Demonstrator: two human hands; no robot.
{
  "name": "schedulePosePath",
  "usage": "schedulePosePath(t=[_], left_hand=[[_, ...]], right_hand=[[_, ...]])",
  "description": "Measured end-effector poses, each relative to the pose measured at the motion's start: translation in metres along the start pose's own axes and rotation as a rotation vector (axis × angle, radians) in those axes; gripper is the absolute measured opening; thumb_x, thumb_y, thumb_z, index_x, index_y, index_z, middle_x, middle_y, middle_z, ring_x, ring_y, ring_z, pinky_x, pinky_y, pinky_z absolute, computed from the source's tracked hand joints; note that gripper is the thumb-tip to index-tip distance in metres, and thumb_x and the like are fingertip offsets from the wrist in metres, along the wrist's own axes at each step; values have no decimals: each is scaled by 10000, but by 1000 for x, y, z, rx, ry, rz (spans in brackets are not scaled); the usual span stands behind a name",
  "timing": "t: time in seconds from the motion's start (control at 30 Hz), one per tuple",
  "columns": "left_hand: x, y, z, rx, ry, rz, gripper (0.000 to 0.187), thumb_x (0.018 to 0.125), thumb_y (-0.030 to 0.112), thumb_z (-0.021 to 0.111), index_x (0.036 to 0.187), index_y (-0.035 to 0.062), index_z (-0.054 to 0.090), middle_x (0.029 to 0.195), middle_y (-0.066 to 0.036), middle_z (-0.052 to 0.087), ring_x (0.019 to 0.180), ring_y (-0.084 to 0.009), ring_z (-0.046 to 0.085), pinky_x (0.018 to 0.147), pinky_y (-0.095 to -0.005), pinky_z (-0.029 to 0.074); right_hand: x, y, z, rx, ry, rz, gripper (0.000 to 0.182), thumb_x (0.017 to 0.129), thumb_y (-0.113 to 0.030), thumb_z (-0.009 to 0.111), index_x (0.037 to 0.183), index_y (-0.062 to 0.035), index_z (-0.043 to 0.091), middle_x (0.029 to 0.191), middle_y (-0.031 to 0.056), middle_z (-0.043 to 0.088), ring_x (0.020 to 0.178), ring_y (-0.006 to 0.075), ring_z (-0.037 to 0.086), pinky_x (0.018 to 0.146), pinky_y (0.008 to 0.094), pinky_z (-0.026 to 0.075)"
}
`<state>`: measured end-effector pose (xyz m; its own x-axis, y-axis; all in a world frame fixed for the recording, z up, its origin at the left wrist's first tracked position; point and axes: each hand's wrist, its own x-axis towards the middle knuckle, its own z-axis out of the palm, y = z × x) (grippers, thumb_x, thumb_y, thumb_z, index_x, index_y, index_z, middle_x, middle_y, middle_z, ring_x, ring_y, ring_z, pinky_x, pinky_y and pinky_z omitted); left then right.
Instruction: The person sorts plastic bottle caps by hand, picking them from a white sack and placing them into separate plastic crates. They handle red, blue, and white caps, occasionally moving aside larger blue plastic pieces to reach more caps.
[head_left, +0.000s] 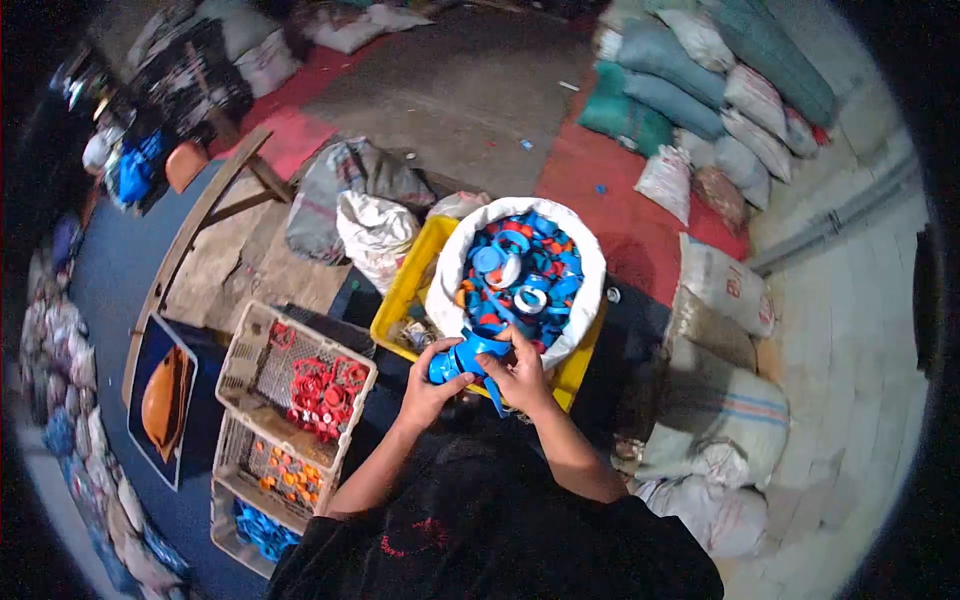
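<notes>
My left hand is closed around a blue plastic cap piece, thumb pressed along it. My right hand grips another blue plastic piece, and the two pieces meet between my hands. A blue strip hangs below my fingers. Just beyond my hands stands a white sack with its rim rolled open, full of mostly blue plastic caps and rings with some red, orange and white ones. The exact shape of the held pieces is partly hidden by my fingers.
The sack sits in a yellow crate. At left are beige crates with red rings, orange pieces and blue pieces. Filled sacks line the right side. A wooden frame stands at left.
</notes>
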<state>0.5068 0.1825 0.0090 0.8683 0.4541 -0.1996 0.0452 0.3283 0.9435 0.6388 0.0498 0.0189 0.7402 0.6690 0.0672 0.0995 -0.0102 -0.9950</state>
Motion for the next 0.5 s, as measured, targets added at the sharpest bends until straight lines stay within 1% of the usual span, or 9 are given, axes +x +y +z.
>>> schedulePosePath(t=[0.07,0.1,0.2,0.23,0.3,0.33,0.37,0.47,0.5], left_hand=[[-19,-25,-24,22,113,100,551,822,94,788,1328,60,571,1127,-80,616,904,-160,655,636,-324,611],[-32,-27,-33,72,172,148,539,824,139,776,1320,56,582,1143,-77,618,942,-163,645,646,-321,609],[-92,-20,-51,64,418,185,572,796,269,812,1281,34,618,1139,-67,654,1004,-149,608,943,-317,478],[-116,-20,-57,94,474,215,566,810,236,815,1299,43,605,1127,-66,652,965,-133,616,861,-305,527],[-170,-23,-63,-29,596,185,562,824,203,813,1314,47,588,1123,-69,634,915,-125,625,772,-290,558],[-200,-27,-64,-92,652,170,561,830,186,812,1322,49,580,1122,-70,625,890,-120,630,727,-282,573],[-229,-37,-68,-99,700,213,565,846,154,808,1342,61,553,1135,-82,586,821,-118,634,620,-258,584],[-318,-60,-65,-111,955,289,581,844,165,815,1347,63,542,1163,-99,563,819,-137,640,625,-263,588],[-351,-59,-61,-176,1019,256,574,838,171,823,1325,63,539,1176,-108,564,882,-150,634,678,-273,584]], right_hand=[[-5,-3,21,23,-94,-15,371,890,-323,811,933,-67,546,755,-41,547,710,42,486,612,253,422],[-9,-2,32,18,-147,66,364,894,-340,806,902,-79,553,747,-47,535,706,44,474,620,265,421],[-28,16,77,1,-336,-58,314,926,-294,773,901,-90,535,744,-60,509,648,14,443,553,225,372],[-38,1,94,-33,-383,-113,298,929,-278,772,870,-97,542,732,-70,507,642,6,447,539,219,366],[-65,-2,130,86,-544,3,323,909,-298,789,879,-69,563,925,33,637,811,75,541,717,275,448],[-83,2,149,141,-615,13,320,911,-295,784,892,-55,573,1070,95,662,916,116,571,823,303,462],[-101,7,169,195,-687,26,318,913,-291,779,905,-40,584,1214,157,688,1020,156,601,929,331,476],[-175,5,219,154,-831,18,328,925,-301,767,916,-29,584,1214,142,683,1022,157,601,942,329,470],[-205,0,235,157,-846,8,353,937,-335,752,929,-24,586,1204,132,680,1016,153,593,929,331,473]])
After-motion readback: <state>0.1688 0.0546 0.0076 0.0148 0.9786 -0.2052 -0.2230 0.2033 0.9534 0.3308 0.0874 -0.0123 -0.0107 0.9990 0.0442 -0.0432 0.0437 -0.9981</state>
